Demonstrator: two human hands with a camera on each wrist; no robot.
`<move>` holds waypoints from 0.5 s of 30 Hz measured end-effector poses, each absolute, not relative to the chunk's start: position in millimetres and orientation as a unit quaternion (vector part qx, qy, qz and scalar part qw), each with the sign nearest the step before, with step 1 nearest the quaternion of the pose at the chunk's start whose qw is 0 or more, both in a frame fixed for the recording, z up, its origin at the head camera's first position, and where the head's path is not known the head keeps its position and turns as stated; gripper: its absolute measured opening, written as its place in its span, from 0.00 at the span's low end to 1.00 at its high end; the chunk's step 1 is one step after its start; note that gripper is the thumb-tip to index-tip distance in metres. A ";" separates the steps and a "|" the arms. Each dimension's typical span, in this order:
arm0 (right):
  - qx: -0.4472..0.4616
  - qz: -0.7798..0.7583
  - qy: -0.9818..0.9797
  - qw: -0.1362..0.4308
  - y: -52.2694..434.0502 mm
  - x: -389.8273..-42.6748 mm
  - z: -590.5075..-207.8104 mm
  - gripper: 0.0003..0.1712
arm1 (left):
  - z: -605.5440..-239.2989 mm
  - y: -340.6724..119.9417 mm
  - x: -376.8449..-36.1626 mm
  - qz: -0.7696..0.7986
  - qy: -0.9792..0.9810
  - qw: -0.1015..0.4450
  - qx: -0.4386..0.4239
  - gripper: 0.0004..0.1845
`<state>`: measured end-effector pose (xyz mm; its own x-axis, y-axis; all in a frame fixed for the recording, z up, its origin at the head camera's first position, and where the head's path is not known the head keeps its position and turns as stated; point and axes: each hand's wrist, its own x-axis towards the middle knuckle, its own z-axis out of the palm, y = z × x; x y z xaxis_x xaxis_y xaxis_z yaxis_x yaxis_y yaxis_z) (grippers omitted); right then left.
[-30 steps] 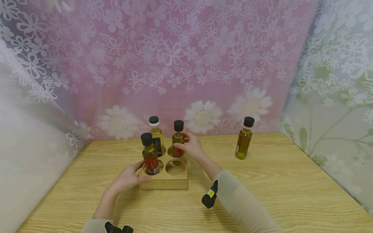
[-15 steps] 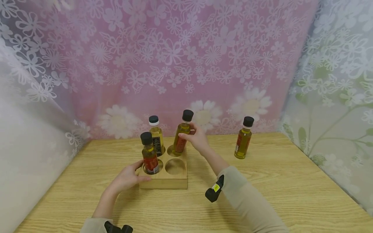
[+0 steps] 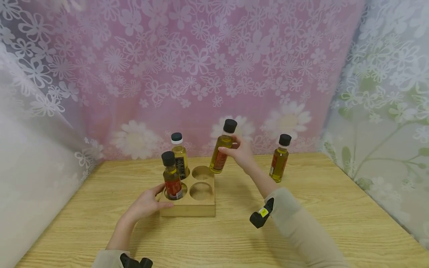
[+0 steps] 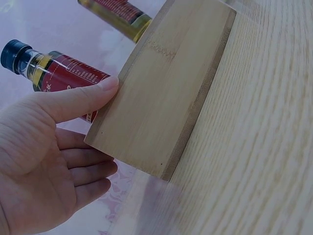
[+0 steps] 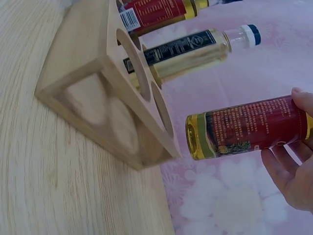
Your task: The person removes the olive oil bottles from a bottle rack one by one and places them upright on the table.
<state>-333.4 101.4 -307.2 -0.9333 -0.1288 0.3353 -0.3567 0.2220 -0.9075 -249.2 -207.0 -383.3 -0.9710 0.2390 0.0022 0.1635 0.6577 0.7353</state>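
Right hand [image 3: 242,153] grips a small glass bottle of yellow oil with a red label and black cap [image 3: 222,150], fingers and thumb wrapped round its upper body. The bottle hangs in the air, tilted with its cap leaning to the right, its base just above and beside the far right corner of the square wooden holder with four round holes [image 3: 189,209]. In the right wrist view the bottle's base [image 5: 195,136] is clear of the holder's edge, not touching.

Left hand [image 3: 145,204] rests against the holder's near left corner, thumb laid flat along the top edge [image 4: 80,99] and fingers relaxed and straight below (holding nothing, only bracing).

Both right-hand holes of the holder stand vacant. The near left hole holds a red-labelled amber bottle with a black cap [image 3: 171,181]; the far left hole holds a black-labelled yellow bottle with a white collar and dark cap [image 3: 180,158].

A fourth red-labelled oil bottle [image 3: 280,160] stands upright on the light wooden table [image 3: 335,223], well apart to the right, near the floral curtain [image 3: 201,67].
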 end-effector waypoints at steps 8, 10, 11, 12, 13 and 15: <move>0.147 0.594 -0.787 0.082 128.5 -324.1 -302.1 0.32 | -385.7 -209.1 -251.4 0.405 0.907 0.043 0.109 0.50; 0.140 0.588 -0.793 0.076 137.9 -321.9 -302.2 0.33 | -385.6 -208.2 -250.6 0.406 0.906 0.043 0.108 0.49; 0.138 0.582 -0.798 0.076 142.5 -320.9 -302.4 0.34 | -385.5 -207.8 -250.4 0.405 0.907 0.042 0.108 0.49; 0.137 0.578 -0.801 0.073 147.4 -320.0 -302.7 0.34 | -385.3 -207.5 -250.3 0.405 0.907 0.041 0.108 0.49; 0.135 0.573 -0.805 0.072 152.2 -319.2 -303.3 0.35 | -385.6 -207.2 -250.4 0.405 0.907 0.041 0.108 0.49; 0.137 0.564 -0.811 0.073 161.9 -319.1 -305.2 0.36 | -386.0 -206.7 -250.8 0.405 0.907 0.041 0.108 0.50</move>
